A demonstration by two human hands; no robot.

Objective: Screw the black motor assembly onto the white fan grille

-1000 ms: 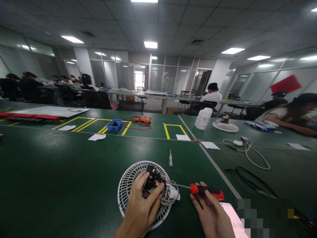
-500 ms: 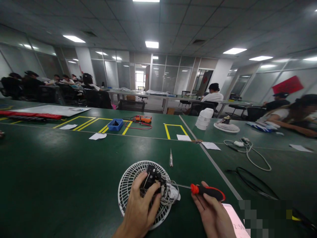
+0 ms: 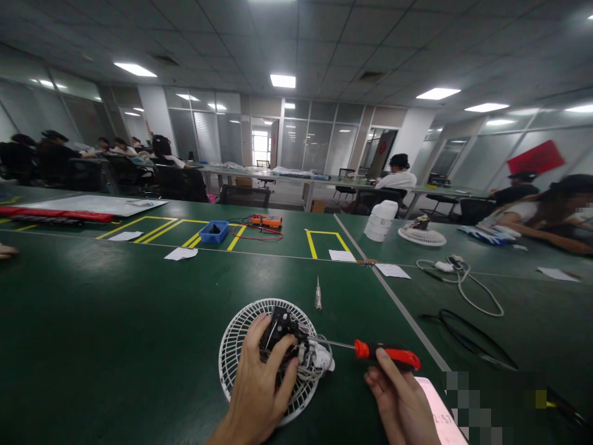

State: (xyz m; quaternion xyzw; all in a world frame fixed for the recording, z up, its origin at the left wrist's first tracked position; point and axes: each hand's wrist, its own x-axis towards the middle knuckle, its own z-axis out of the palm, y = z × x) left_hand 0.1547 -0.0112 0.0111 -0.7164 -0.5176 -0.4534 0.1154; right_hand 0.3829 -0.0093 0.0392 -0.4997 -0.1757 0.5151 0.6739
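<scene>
A round white fan grille (image 3: 226, 358) lies on the green table in front of me. On it sits a black fan motor unit (image 3: 279, 320), beside a bundle of grey cable with a white plug (image 3: 323, 356). My left hand (image 3: 264, 380) is curled over the motor unit, fingers gripping its sides. In my right hand (image 3: 401, 395) is a red and black screwdriver (image 3: 380, 352), thumb on its handle. The screwdriver's shaft points left and its tip reaches the motor unit, where the exact contact is hidden. A small clear-handled screwdriver (image 3: 318, 298) lies beyond the grille.
Farther back are a blue bin (image 3: 214, 232), an orange multimeter (image 3: 267, 220) with leads, and a white cylindrical part (image 3: 380, 220). To the right lie a grey cable (image 3: 463, 284), a black cable (image 3: 477, 343) and a lit phone (image 3: 438, 411). Another person sits at far right.
The screwdriver's handle has turned, showing more red on its side, and my right fingers have shifted around it. My left hand stays on the motor unit.
</scene>
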